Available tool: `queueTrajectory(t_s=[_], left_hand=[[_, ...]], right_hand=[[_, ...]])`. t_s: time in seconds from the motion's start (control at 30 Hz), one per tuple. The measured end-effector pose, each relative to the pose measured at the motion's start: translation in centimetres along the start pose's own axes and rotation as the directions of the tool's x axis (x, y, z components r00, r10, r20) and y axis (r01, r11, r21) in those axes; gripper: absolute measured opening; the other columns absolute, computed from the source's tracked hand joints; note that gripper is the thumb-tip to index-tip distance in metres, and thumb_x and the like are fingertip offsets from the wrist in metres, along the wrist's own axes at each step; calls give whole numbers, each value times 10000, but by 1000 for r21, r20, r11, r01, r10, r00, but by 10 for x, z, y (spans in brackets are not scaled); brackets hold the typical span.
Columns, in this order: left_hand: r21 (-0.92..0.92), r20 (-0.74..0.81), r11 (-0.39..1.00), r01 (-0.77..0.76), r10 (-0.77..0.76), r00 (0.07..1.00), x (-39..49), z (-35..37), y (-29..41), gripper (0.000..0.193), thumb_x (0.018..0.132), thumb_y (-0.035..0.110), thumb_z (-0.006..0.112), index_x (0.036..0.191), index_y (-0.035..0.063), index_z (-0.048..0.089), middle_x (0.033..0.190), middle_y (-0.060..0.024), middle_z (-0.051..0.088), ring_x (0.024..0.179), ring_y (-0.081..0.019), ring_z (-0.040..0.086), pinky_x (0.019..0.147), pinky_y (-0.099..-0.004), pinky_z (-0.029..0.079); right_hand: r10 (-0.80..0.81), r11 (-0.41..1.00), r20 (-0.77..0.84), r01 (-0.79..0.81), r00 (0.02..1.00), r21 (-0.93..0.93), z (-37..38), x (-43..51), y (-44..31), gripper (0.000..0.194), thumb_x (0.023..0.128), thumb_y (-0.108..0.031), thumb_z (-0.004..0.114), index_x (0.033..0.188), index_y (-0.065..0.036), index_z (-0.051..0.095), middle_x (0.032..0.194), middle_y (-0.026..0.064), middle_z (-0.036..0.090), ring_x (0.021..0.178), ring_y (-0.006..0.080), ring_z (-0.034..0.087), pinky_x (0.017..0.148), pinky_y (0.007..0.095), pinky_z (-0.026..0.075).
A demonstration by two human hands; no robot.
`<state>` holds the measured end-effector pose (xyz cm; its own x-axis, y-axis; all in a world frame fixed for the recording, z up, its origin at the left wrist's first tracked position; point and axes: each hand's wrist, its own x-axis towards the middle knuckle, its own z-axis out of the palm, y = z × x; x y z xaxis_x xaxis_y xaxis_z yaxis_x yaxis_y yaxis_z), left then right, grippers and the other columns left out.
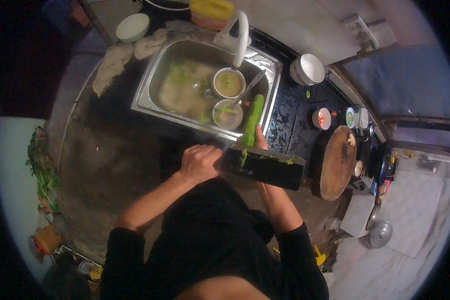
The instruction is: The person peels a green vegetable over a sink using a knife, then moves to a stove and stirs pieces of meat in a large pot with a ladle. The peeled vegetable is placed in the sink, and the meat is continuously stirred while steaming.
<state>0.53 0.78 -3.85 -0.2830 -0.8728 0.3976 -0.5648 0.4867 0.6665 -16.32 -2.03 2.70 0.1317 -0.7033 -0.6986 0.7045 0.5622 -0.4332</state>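
My left hand [201,161] grips a cleaver [266,168] by its handle end. The broad dark blade lies across in front of me, with scraps of green peel stuck along its upper edge. Behind the blade, my right hand [261,139] holds the lower end of a long green vegetable [253,120]. The blade hides most of that hand; a thumb or finger shows above it. The vegetable points up over the right rim of a steel sink [142,93]. Cloudy water [183,90] with green peelings fills part of the sink.
In the sink stand a bowl [215,85] and another bowl [230,123] beside a long-handled utensil [255,79]. A white faucet [242,41] arches above. Stacked bowls [311,69], a small bowl with red pieces [321,119] and a round wooden chopping board [335,168] sit on the right.
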Motion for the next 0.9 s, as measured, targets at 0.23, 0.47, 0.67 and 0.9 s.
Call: queueTrajectory(t_s=[0.23,0.47,0.67,0.9], left_hand=[[84,-55,995,-56,61,997,15,1,-18,207,503,49,640,697,66,570,640,-80,561,593,-280,581,528,-369,465],[119,-92,992,-41,52,994,5,15,-32,224,502,58,657,712,72,578,669,-80,572,618,-293,588,558,-379,478],[203,-58,929,310,-305,951,4,14,-54,199,597,147,691,782,107,627,757,-88,645,692,-293,629,591,-379,495],[52,28,991,123,-125,992,0,-1,-28,167,598,152,678,748,106,622,729,-80,640,673,-289,633,564,-388,504]], right_hand=[[-19,1000,3,19,1000,20,-5,-5,-3,405,929,-482,437,995,-107,575,821,70,608,731,181,599,624,329,512],[64,993,-29,-60,998,106,-12,-8,5,437,915,-499,455,1069,-110,580,893,70,628,796,197,602,661,341,520],[51,982,-91,-66,995,-178,-9,-20,7,412,943,-490,368,872,-122,539,715,69,544,536,197,517,434,336,421],[39,989,-63,-48,997,-140,-20,-6,10,443,929,-513,414,966,-101,575,787,53,599,623,185,566,494,322,469]])
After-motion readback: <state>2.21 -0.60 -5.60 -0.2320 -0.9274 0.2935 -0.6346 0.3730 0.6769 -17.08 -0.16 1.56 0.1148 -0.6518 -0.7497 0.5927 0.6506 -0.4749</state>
